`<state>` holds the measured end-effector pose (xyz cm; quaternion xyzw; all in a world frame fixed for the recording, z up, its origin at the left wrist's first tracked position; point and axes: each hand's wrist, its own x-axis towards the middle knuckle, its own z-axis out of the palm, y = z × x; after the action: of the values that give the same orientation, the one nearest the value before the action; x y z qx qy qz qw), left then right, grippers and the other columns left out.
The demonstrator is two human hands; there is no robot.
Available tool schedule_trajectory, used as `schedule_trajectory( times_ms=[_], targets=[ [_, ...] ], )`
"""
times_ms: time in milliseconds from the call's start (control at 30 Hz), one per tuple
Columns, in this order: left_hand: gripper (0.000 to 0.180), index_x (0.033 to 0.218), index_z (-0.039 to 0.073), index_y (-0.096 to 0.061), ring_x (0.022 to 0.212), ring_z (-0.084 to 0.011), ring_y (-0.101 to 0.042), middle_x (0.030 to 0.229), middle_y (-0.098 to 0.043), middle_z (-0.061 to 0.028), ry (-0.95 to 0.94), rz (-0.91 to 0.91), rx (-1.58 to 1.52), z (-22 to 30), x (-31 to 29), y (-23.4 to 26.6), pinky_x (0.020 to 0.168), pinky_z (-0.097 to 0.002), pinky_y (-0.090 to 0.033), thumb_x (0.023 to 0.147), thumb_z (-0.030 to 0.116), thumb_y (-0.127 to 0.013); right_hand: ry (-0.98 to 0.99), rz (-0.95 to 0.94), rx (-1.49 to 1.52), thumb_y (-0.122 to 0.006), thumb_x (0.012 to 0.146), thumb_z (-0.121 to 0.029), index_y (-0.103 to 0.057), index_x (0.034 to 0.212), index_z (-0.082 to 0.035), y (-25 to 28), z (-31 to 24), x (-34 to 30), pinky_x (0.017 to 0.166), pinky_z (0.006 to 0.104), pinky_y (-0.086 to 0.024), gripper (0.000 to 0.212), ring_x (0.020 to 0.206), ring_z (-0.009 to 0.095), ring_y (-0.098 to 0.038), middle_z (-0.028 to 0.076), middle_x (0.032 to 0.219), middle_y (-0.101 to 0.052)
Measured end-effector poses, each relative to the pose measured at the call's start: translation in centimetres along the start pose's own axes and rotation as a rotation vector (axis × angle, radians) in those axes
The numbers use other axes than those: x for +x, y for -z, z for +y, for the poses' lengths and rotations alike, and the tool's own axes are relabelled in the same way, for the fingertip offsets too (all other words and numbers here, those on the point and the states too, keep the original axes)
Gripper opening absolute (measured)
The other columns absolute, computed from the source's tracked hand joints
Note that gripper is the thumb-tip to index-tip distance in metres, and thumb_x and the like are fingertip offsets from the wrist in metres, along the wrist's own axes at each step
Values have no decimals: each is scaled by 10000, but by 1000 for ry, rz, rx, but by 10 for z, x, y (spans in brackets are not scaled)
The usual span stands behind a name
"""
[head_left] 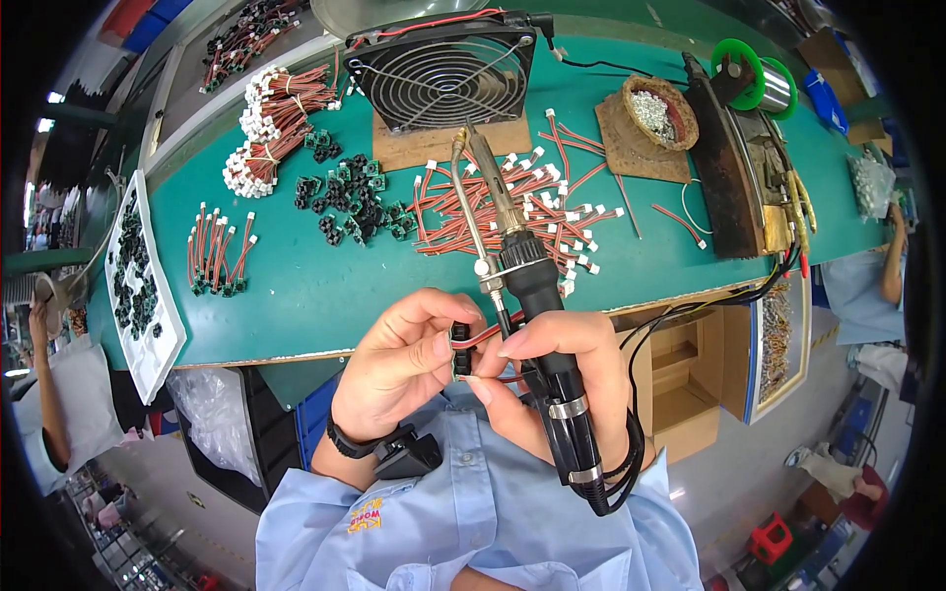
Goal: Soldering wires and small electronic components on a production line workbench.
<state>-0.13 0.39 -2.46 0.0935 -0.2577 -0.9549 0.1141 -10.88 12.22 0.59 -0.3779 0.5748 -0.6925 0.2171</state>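
Note:
My left hand pinches a small black component between thumb and fingers at the table's front edge. A red wire runs from this component toward my other hand. My right hand is wrapped round a soldering iron with a thin metal feed tube clamped along it. The iron's tip points away from me, toward the fan. Fingertips of my right hand also reach the wire by the component. Beyond the iron lies a pile of red-and-black wires with white connectors.
Behind the piles stands a black fan. Small black-and-green components lie beside the wires, near finished-looking wired pieces. A white tray sits left. At right are a round bowl, a green solder spool and an iron stand.

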Motion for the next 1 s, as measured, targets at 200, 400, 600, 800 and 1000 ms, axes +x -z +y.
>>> schedule_trajectory(
  times_ms=[200, 400, 600, 800, 1000],
  targets=[
    [197, 1052, 15, -525, 949, -168, -511, 1015, -530, -78, -25, 4, 49, -2, -1, 2, 832, -300, -400, 872, 95, -533, 29, -187, -104, -662, 683, 109, -421, 1000, -27, 10, -3, 2, 646, 250, -512, 421, 764, 150, -623, 72, 894, -522],
    [197, 1052, 21, -524, 943, -175, -510, 999, -520, -77, -17, -17, 19, 0, 1, -2, 838, -301, -396, 872, 100, -535, 73, -185, -121, -670, 681, 103, -426, 1001, -27, 10, -2, 3, 649, 254, -514, 423, 764, 153, -627, 73, 895, -525],
    [192, 1049, 21, -521, 940, -181, -509, 989, -514, -81, -21, -19, 33, -1, 1, -2, 833, -309, -402, 874, 98, -531, 99, -179, -139, -679, 677, 97, -429, 1004, -26, 11, -2, 4, 644, 249, -512, 429, 755, 151, -630, 77, 900, -530],
    [190, 1050, 19, -516, 949, -184, -506, 986, -511, -83, -32, -7, 42, -1, 1, -3, 846, -320, -403, 876, 96, -527, 94, -169, -148, -679, 680, 92, -433, 999, -25, 10, -2, 4, 637, 248, -510, 420, 752, 148, -629, 81, 897, -537],
    [203, 1052, 12, -510, 959, -183, -507, 994, -524, -93, -61, -6, 98, 0, 0, -2, 851, -317, -404, 874, 106, -537, 45, -164, -126, -682, 687, 81, -442, 984, -25, 10, -2, 4, 645, 261, -509, 396, 748, 153, -630, 81, 879, -549]
  ],
)
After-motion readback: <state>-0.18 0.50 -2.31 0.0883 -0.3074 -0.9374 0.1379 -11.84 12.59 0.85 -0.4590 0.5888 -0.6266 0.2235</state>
